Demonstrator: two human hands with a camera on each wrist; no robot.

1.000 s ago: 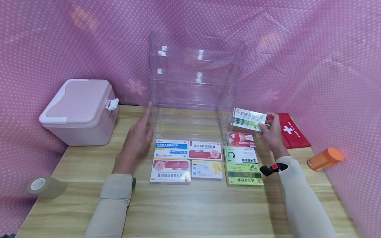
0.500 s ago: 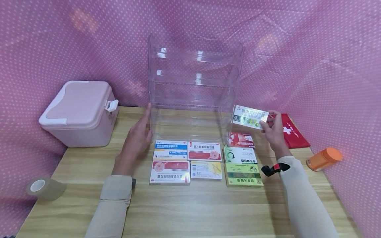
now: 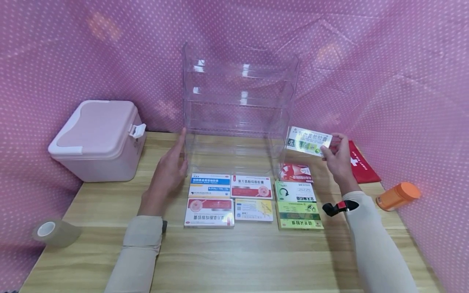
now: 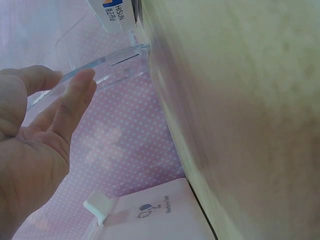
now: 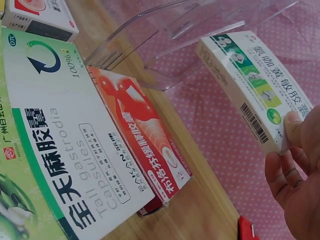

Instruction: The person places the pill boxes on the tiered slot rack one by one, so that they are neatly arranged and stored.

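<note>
My right hand [image 3: 338,156] pinches a white and green medicine box [image 3: 309,141] by its right end, thumb on the printed face. In the right wrist view the held box [image 5: 255,85] is tilted, off the table and beside the rack. A clear plastic tiered rack [image 3: 236,101] stands at the back middle. My left hand [image 3: 168,175] holds its left side panel; in the left wrist view the thumb and fingers [image 4: 75,102] lie on either side of the panel's edge [image 4: 112,57]. Below the held box lies a red medicine box [image 3: 296,173].
White [image 3: 296,191] and green [image 3: 300,215] medicine boxes continue the right column. Several more boxes [image 3: 209,213] lie before the rack. A pink medicine chest [image 3: 99,138] and tape roll [image 3: 56,232] stand left. A red first aid pouch [image 3: 364,165] and orange bottle [image 3: 399,196] are right.
My right hand has moved the medicine box slightly up and to the right, away from the red box. My left hand stays at the rack's side.
</note>
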